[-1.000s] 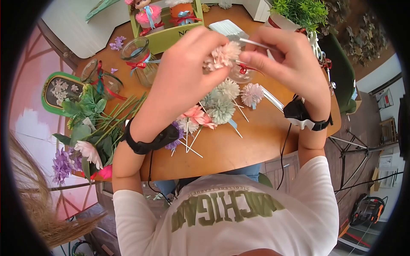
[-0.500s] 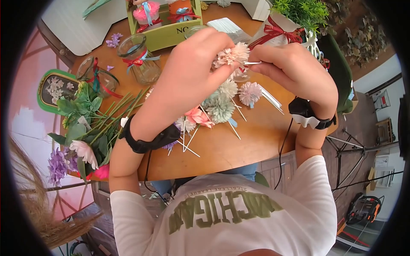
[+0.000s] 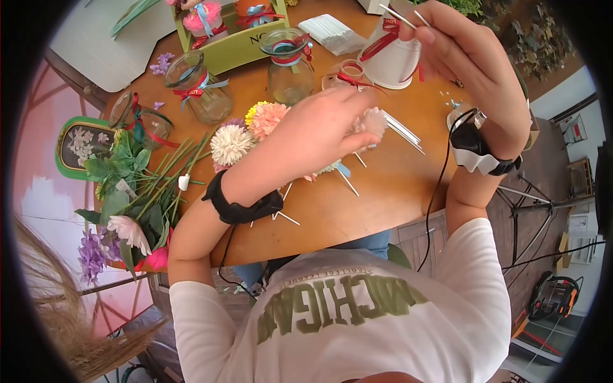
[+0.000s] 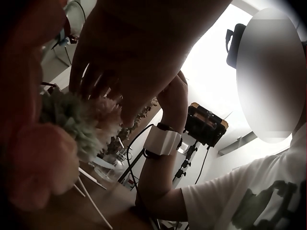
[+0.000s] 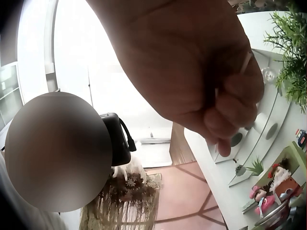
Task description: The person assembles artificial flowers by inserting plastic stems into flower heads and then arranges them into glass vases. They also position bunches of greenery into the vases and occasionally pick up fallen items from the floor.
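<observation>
My left hand [image 3: 313, 131] is low over the table, fingers and thumb around a pale pink pompom flower [image 3: 372, 122]. In the left wrist view that pink flower [image 4: 106, 115] shows beneath the fingers, beside a grey-green flower [image 4: 69, 122]. Raised at the upper right, my right hand [image 3: 469, 54] pinches thin white sticks [image 3: 397, 15] between thumb and fingertips. Under the left forearm lie a cream flower [image 3: 231, 144] and a peach one [image 3: 268, 120]. More white sticks [image 3: 403, 133] lie just right of the pink flower.
Ribboned glass jars [image 3: 290, 76] stand behind the flowers, with a white pot [image 3: 389, 60] at the back right. A pack of white sticks [image 3: 332, 35] lies near a green wooden box [image 3: 239, 51]. Green stems [image 3: 169, 172] spread on the left.
My left hand has come down from the raised peach flower to the table. My right hand has moved up and right, carrying white sticks away from the left hand.
</observation>
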### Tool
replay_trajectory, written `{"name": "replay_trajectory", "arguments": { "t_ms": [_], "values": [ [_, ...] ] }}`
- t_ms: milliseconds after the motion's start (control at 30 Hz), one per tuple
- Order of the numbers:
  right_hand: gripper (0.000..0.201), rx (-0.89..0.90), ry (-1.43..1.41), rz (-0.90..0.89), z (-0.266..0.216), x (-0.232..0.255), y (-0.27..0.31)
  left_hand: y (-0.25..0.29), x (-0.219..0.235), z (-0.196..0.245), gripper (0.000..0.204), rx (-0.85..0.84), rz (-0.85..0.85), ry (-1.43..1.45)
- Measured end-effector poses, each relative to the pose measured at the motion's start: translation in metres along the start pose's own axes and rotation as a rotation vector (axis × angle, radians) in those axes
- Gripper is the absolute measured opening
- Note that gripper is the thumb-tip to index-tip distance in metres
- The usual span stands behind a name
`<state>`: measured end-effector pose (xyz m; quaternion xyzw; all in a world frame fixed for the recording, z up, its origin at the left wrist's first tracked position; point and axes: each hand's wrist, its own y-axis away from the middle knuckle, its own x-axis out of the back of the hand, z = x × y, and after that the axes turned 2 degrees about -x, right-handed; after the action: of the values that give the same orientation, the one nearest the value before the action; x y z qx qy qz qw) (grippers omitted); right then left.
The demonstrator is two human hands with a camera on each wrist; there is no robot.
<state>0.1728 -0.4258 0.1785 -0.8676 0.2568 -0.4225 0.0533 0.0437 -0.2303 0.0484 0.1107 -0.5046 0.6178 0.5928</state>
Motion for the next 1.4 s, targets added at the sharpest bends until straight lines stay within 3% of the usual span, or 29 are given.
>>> {"name": "replay_trajectory", "arguments": {
  "t_ms": [33,67,200,267,433,467,600,700,800,833,900,1067,1133,1267,1333,1367,1400],
  "values": [
    [0.015,0.044,-0.039,0.037,-0.007,-0.007,-0.005,0.0,-0.004,-0.001,0.042,0.02,0.007,0.0],
    [0.016,-0.027,0.175,0.036,-0.026,-0.005,-0.001,0.002,-0.004,-0.006,0.042,0.019,0.001,0.0],
    [0.014,0.071,0.212,0.101,-0.014,-0.014,-0.005,0.007,-0.003,-0.035,0.043,0.047,-0.138,-0.154],
    [0.013,0.422,0.265,0.416,0.002,-0.033,-0.013,0.009,-0.005,-0.037,0.044,0.058,-0.187,-0.233],
    [0.014,0.181,0.048,0.373,-0.013,-0.034,-0.011,0.011,-0.001,-0.031,0.043,0.196,-0.449,-0.311],
    [0.014,0.111,0.043,0.334,-0.016,-0.029,-0.01,0.011,0.0,-0.03,0.043,0.202,-0.441,-0.314],
    [0.014,0.073,0.108,0.252,-0.013,-0.026,-0.009,0.008,0.017,-0.031,0.041,0.189,-0.128,-0.384],
    [0.024,0.205,0.142,0.351,0.014,-0.042,-0.024,0.003,0.047,-0.019,0.042,0.176,0.025,-0.369],
    [0.02,0.224,0.314,0.219,0.013,-0.054,-0.03,0.005,0.068,-0.003,0.044,0.147,0.25,-0.303],
    [0.02,0.225,0.314,0.217,0.017,-0.059,-0.032,0.005,0.07,-0.001,0.044,0.149,0.251,-0.303],
    [0.022,0.426,0.492,0.182,0.024,-0.068,-0.035,0.004,0.074,-0.001,0.037,0.038,0.36,-0.302],
    [0.024,0.335,0.621,0.069,0.02,-0.078,-0.034,0.002,0.071,0.002,0.033,0.004,0.406,-0.318],
    [0.022,0.334,0.514,0.111,0.022,-0.079,-0.036,0.002,0.07,0.002,0.032,0.019,0.412,-0.323],
    [0.019,0.323,0.57,0.086,0.034,-0.058,-0.03,0.006,0.077,-0.012,0.028,0.09,0.419,-0.402],
    [0.019,0.351,0.371,0.194,0.039,-0.048,-0.034,0.006,0.077,-0.018,0.027,0.11,0.423,-0.425],
    [0.019,0.351,0.37,0.193,0.038,-0.045,-0.032,0.006,0.075,-0.021,0.028,0.091,0.318,-0.359],
    [0.017,0.194,0.288,0.161,0.029,-0.041,-0.03,0.006,0.072,-0.022,0.029,0.073,0.212,-0.292]
  ]
}}
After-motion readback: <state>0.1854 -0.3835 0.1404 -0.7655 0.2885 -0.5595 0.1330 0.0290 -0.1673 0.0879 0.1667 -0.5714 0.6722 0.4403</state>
